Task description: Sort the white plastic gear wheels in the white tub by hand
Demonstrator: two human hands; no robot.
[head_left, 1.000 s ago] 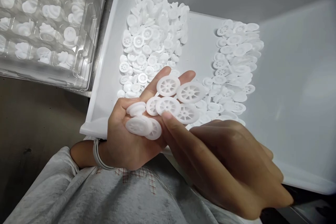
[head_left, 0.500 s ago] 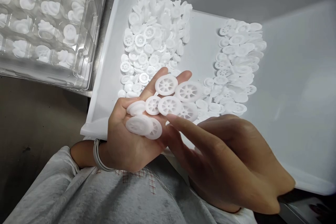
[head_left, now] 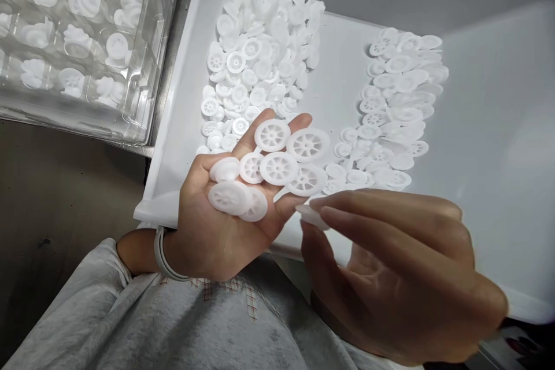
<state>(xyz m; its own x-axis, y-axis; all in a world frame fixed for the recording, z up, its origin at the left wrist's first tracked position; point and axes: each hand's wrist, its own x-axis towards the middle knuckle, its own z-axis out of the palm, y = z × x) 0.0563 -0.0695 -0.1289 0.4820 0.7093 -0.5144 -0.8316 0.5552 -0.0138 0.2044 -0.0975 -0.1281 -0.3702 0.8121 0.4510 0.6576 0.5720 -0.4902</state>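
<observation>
My left hand (head_left: 225, 237) lies palm up with its fingers stretched out, bearing several spoked white plastic wheels (head_left: 280, 169). They spread across the palm and fingers, some overlapping. Just right of that palm, my right hand (head_left: 390, 260) pinches one white plastic wheel (head_left: 313, 217) between thumb and fingertips. That wheel is seen nearly edge-on and partly covered by the fingers. Both hands are over the near edge of a white bin (head_left: 167, 156).
Inside the bin, a large pile of small white wheels (head_left: 260, 52) lies at the left and a pile of larger ones (head_left: 399, 98) at the right. A clear plastic tray (head_left: 150, 69) with white parts in its pockets stands at the upper left.
My right hand has moved right, away from the left palm, and a wheel now shows in its pinch. My left hand has hardly moved.
</observation>
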